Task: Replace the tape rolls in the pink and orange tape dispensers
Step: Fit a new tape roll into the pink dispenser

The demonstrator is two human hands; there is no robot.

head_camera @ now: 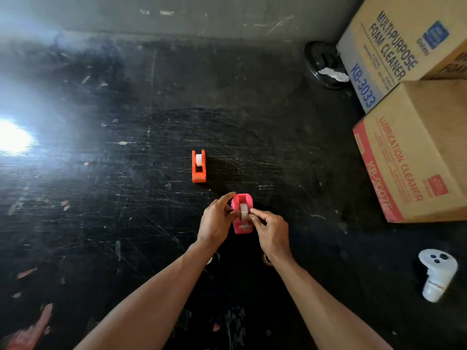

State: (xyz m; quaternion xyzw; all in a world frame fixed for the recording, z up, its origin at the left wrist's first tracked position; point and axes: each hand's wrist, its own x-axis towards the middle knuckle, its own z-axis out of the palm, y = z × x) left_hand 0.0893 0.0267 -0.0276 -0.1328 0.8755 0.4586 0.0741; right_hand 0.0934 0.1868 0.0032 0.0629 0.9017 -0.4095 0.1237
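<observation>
While pinching pink dispenser (pixel 242 214), left hand (pixel 216 221), right hand (pixel 271 229)

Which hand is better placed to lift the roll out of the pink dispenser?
Right hand: its fingertips are on the roll, while the left hand grips the pink dispenser side.

We're looking down on a black, badly scratched tabletop (pixel 126 210), glare flaring off its left edge. Near the middle sits the orange tape dispenser (pixel 198 166), a roll seated in it. Just nearer us stands the pink tape dispenser (pixel 242 213). Along the right edge we've got two cardboard boxes (pixel 414 152), the foam cleaner box toward the far right corner. A white controller (pixel 436 274) lies by the near right edge.
</observation>
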